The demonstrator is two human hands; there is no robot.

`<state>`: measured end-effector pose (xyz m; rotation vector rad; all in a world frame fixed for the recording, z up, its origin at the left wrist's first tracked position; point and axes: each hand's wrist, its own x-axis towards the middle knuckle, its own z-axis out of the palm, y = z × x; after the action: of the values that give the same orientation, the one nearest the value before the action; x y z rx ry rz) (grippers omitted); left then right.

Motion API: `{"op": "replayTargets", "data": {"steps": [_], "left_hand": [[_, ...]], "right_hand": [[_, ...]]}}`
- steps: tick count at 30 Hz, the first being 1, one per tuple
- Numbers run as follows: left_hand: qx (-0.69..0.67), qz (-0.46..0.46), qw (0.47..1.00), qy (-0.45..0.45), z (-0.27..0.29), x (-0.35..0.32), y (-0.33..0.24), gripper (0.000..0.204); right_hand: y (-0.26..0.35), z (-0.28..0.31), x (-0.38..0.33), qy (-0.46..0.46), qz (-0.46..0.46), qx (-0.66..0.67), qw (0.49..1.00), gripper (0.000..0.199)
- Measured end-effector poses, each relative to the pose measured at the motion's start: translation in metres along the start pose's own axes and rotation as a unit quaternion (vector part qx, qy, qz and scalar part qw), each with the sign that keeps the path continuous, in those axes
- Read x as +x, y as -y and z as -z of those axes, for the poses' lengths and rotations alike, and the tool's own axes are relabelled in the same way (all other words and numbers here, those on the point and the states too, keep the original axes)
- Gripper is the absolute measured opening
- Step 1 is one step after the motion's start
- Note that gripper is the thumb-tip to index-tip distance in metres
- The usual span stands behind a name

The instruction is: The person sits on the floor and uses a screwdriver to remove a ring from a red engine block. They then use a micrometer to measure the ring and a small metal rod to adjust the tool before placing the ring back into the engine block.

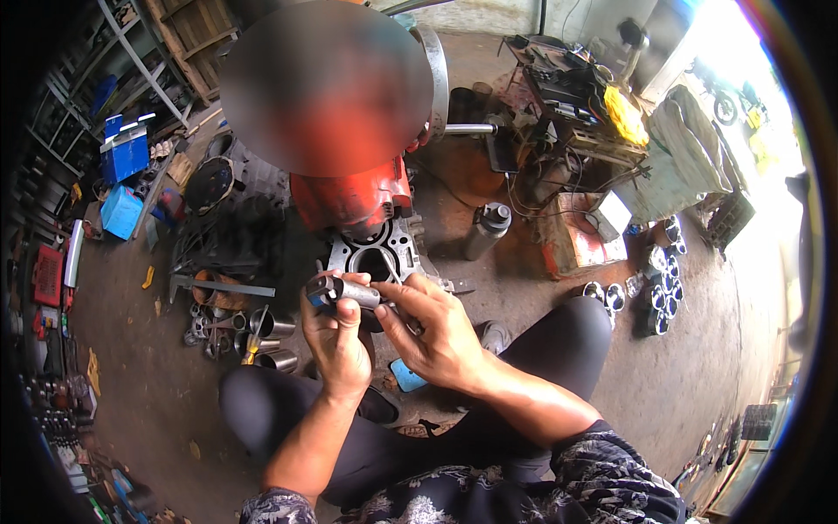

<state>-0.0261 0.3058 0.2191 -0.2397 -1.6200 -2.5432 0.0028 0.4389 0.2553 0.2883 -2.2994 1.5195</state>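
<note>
Above the front of an engine block point(403, 249), my two hands meet on a short cylindrical metal tool point(361, 293), silver-grey with a darker, blockier left end. My left hand point(339, 345) is closed around that darker end, thumb along the near side. At the other end, my right hand point(436, 336) is closed with thumb and index finger on the tool; its other fingers are partly hidden. I cannot make out the tool's exact kind. Behind it, a red machine point(353, 196) stands over the block, whose round bore shows just past my fingers.
Left of my hands lie a vernier caliper point(236, 289), metal sleeves point(278, 360) and a yellow-handled tool point(252, 348). A metal bottle point(487, 230) and a worn red-and-white box point(580, 240) stand right. Several ring-shaped metal parts point(665, 297) sit farther right. A blue flat object point(407, 375) lies between my legs.
</note>
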Motion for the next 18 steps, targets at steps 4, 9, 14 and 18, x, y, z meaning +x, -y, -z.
{"op": "replayTargets", "data": {"steps": [4,9,14,18], "left_hand": [[-0.002,-0.012,0.999,0.049,0.002,-0.001,-0.007,0.053],[0.005,-0.019,1.0,0.022,-0.005,-0.002,-0.009,0.052],[0.029,-0.03,0.999,0.0,-0.014,-0.001,-0.009,0.046],[0.031,-0.066,0.996,0.042,-0.014,0.006,-0.01,0.045]], "right_hand": [[0.005,0.006,-0.003,0.025,0.011,-0.023,0.999,0.023],[0.001,0.008,-0.003,0.007,0.039,-0.034,0.999,0.018],[-0.001,0.004,-0.001,-0.022,0.055,-0.064,0.996,0.018],[0.0,0.007,0.005,-0.001,0.043,-0.023,0.999,0.02]]}}
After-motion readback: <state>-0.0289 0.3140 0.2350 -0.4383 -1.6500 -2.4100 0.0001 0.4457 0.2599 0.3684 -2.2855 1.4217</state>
